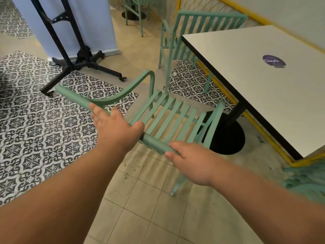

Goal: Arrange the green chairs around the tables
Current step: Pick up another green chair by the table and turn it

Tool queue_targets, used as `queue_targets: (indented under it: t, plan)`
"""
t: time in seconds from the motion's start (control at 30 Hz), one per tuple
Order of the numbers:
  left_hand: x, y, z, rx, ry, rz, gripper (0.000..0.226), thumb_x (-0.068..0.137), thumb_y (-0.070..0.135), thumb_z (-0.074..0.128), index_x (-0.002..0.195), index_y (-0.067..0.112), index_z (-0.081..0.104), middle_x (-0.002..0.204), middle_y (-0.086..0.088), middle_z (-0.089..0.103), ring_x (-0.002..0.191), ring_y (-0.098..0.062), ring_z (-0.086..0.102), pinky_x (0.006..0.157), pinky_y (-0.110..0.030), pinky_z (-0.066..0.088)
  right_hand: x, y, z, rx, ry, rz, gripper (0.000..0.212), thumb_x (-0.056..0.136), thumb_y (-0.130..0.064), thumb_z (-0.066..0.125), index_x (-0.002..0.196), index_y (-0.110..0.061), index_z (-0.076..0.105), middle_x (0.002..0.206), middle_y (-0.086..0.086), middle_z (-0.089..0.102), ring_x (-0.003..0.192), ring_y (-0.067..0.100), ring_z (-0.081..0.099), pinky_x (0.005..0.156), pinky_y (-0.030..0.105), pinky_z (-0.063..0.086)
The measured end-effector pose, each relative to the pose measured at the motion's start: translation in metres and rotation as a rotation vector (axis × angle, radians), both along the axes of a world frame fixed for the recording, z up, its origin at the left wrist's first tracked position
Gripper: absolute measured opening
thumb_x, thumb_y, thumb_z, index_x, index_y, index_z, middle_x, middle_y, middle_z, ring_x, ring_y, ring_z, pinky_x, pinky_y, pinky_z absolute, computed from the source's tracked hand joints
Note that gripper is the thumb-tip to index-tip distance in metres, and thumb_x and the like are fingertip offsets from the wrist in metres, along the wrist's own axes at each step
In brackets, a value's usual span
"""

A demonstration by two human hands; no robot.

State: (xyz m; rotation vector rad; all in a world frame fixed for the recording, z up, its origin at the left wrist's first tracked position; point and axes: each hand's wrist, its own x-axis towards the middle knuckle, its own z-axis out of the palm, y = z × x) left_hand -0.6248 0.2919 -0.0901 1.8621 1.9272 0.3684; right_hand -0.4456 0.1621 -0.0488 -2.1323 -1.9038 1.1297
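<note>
1. bright, even indoor light; shadows are soft and faint.
2. a mild sheen lies on the white table (246, 95) top.
3. straight lines bend toward the frame edges.
4. the green shape (306, 178) at the right edge is smeared with blur; the centre is sharp.

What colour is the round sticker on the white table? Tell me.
The sticker is purple, with white lettering; head view.

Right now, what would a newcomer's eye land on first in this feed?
Both hands are on the back rail of a green chair at centre: the left hand grips it on the left, the right hand at its right end. Just right of it stands a white table with a purple sticker on top and a second green chair at its far side. Black-and-white patterned tiles fill the floor at left.
</note>
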Motion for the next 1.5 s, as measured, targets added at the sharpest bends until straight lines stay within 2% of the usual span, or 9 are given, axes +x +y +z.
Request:
queue_targets:
  t: [0.17, 0.37, 0.6, 0.8, 1.07, 1.2, 1.27, 1.33, 1.5]
  plan:
    - [-0.011, -0.006, -0.004, 0.024, -0.025, -0.018, 0.072, 0.081, 0.046, 0.064, 0.137, 0.004, 0.046, 0.164, -0.029, -0.02, 0.154, -0.048, -0.005, 0.125, -0.057, 0.014, -0.013, -0.014, -0.007, 0.013, 0.045, -0.009, 0.022, 0.107, -0.049, 0.039, 0.108, -0.034, 0.054, 0.084, -0.005, 0.061, 0.071, 0.013, 0.058, 0.06, 0.033, 0.043]
    - [-0.015, -0.01, 0.002, 0.005, -0.072, -0.03, 0.091, 0.069, 0.049, 0.057, 0.146, 0.003, 0.04, 0.165, -0.024, -0.024, 0.154, -0.049, 0.002, 0.125, -0.053, 0.019, -0.02, -0.023, -0.011, -0.009, 0.123, -0.052, 0.038, 0.107, -0.046, 0.04, 0.141, -0.033, 0.05, 0.084, -0.01, 0.054, 0.071, 0.009, 0.052, 0.058, 0.028, 0.037]
    - [-0.021, 0.005, 0.0, -0.016, -0.02, -0.104, 0.097, 0.068, 0.056, 0.06, 0.148, 0.006, 0.04, 0.165, -0.017, -0.027, 0.146, -0.056, 0.027, 0.117, -0.053, 0.038, -0.026, -0.023, -0.009, -0.039, 0.192, -0.088, 0.031, 0.108, -0.04, 0.042, 0.133, -0.027, 0.053, 0.087, -0.007, 0.053, 0.075, 0.014, 0.053, 0.058, 0.03, 0.035]
    - [-0.024, 0.026, 0.007, -0.048, 0.059, -0.161, 0.11, 0.062, 0.058, 0.054, 0.157, 0.007, 0.032, 0.167, -0.017, -0.023, 0.146, -0.054, 0.028, 0.116, -0.054, 0.039, -0.046, -0.019, -0.009, -0.049, 0.255, -0.13, 0.036, 0.108, -0.037, 0.041, 0.142, -0.026, 0.045, 0.111, 0.005, 0.06, 0.099, 0.028, 0.062, 0.078, 0.039, 0.05]
    - [0.0, 0.029, 0.025, -0.035, 0.335, -0.16, 0.077, 0.082, 0.054, 0.064, 0.149, 0.021, 0.044, 0.169, -0.024, -0.005, 0.154, -0.048, 0.004, 0.121, -0.068, 0.01, -0.058, -0.014, -0.008, -0.017, 0.286, -0.22, 0.041, 0.106, -0.04, 0.047, 0.144, -0.026, 0.044, 0.124, 0.003, 0.06, 0.105, 0.027, 0.062, 0.091, 0.046, 0.054]
    - [0.029, -0.004, 0.021, 0.007, 0.192, -0.213, 0.078, 0.086, 0.057, 0.052, 0.156, 0.027, 0.037, 0.171, -0.015, 0.004, 0.157, -0.039, -0.004, 0.122, -0.066, 0.009, -0.053, -0.019, -0.001, 0.078, 0.134, -0.109, 0.056, 0.099, -0.05, 0.054, 0.149, -0.029, 0.036, 0.146, -0.001, 0.046, 0.133, 0.027, 0.047, 0.108, 0.045, 0.043]
    - [0.032, -0.013, 0.012, 0.054, 0.218, -0.211, 0.077, 0.085, 0.057, 0.049, 0.155, 0.025, 0.039, 0.171, -0.014, 0.01, 0.157, -0.038, -0.005, 0.122, -0.064, 0.009, -0.052, -0.021, -0.001, 0.185, -0.079, 0.057, 0.064, 0.1, -0.053, 0.049, 0.154, -0.026, 0.029, 0.16, 0.0, 0.033, 0.152, 0.029, 0.023, 0.123, 0.049, 0.025]
    - [0.03, -0.017, 0.008, 0.118, 0.128, -0.1, 0.08, 0.086, 0.05, 0.053, 0.158, 0.021, 0.034, 0.171, -0.018, 0.006, 0.156, -0.04, -0.004, 0.124, -0.058, 0.007, -0.055, -0.022, -0.006, 0.177, -0.047, 0.08, 0.067, 0.104, -0.048, 0.046, 0.16, -0.024, 0.017, 0.168, -0.001, 0.019, 0.158, 0.023, 0.005, 0.128, 0.044, 0.011]
    - [0.025, -0.019, 0.007, 0.021, -0.267, 0.16, 0.079, 0.096, 0.014, 0.048, 0.163, 0.004, 0.006, 0.168, -0.025, -0.014, 0.151, -0.043, 0.021, 0.123, -0.041, 0.022, -0.06, -0.023, -0.016, 0.129, 0.153, -0.002, 0.063, 0.108, -0.028, 0.039, 0.163, -0.029, 0.008, 0.164, -0.003, 0.027, 0.147, 0.02, 0.031, 0.119, 0.043, 0.032]
